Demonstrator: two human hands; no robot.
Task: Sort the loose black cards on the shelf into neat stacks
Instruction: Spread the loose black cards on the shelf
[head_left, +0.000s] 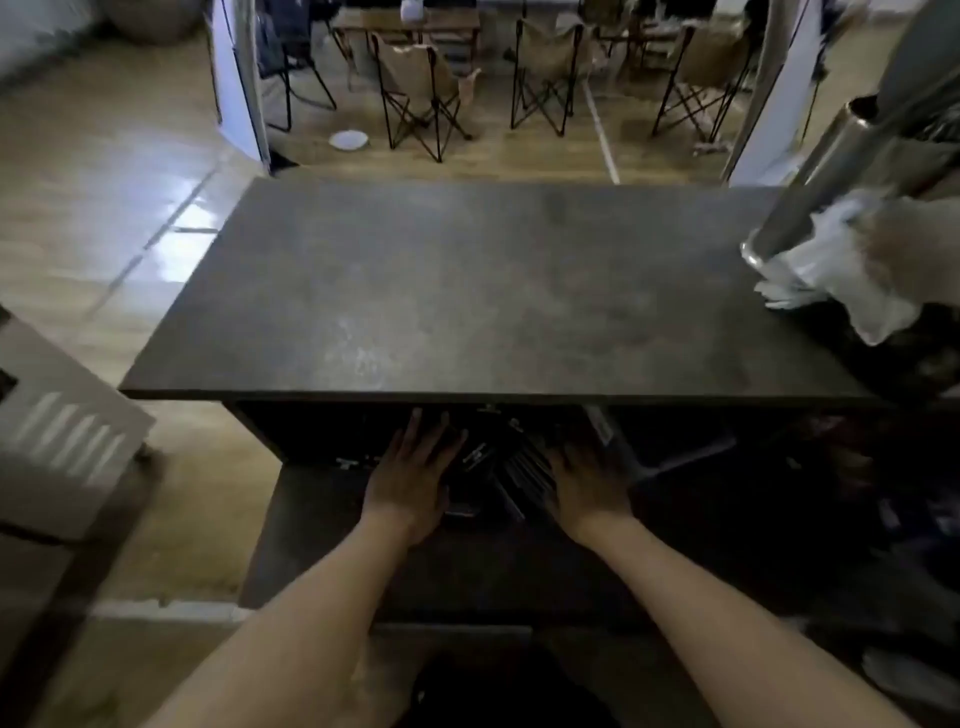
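Note:
A loose pile of black cards (501, 465) lies on the lower shelf (322, 509) under the dark tabletop (467, 291). The cards overlap at odd angles and their far ends are hidden under the tabletop's front edge. My left hand (413, 475) rests flat on the left side of the pile, fingers spread. On the right side of the pile sits my right hand (587, 480), palm down, its fingertips lost in the shadow. Whether either hand grips a card cannot be seen.
A shiny metal tube (821, 182) and a white crumpled bag (836, 270) lie at the tabletop's right end. Dark clutter (831, 467) fills the space right of the shelf. A pale louvred panel (62, 431) stands at left. Folding chairs (421, 93) stand beyond the table.

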